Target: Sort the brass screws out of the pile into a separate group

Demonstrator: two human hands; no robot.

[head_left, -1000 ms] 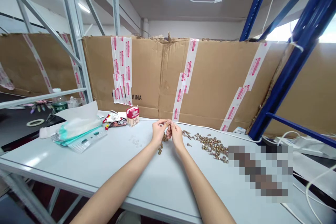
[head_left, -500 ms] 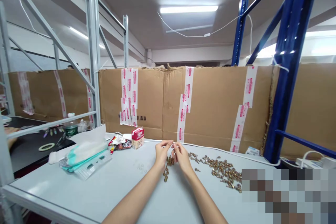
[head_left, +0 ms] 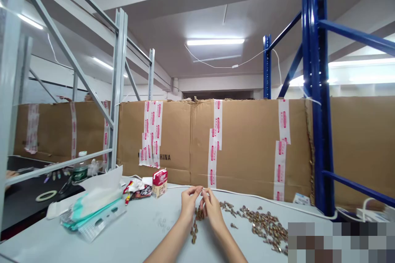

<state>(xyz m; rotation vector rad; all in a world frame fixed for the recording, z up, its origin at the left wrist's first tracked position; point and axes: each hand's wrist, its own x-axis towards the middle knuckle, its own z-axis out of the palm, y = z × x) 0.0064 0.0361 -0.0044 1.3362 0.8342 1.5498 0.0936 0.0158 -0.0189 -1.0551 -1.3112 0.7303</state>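
My left hand (head_left: 189,203) and my right hand (head_left: 212,209) meet above the white table (head_left: 123,242), their fingertips pinched close together. Whatever lies between the fingertips is too small to make out. Just below them sits a small heap of brass screws (head_left: 200,214), with a short trail of them (head_left: 194,234) running toward me. A larger scatter of brass screws (head_left: 265,226) spreads to the right of my right hand. Faint small rings (head_left: 162,222) lie to the left of my left hand.
Wet wipes in a plastic pack (head_left: 92,209), a small drink carton (head_left: 159,183) and snack wrappers (head_left: 137,192) stand left of my hands. A white cable (head_left: 247,196) runs along the table's back, before a taped cardboard wall (head_left: 247,144). A pixelated patch (head_left: 339,242) covers the lower right.
The view has tilted upward, so the table and my hands sit lower in the picture. My hands remain pinched together, and the screws on the table look unmoved.
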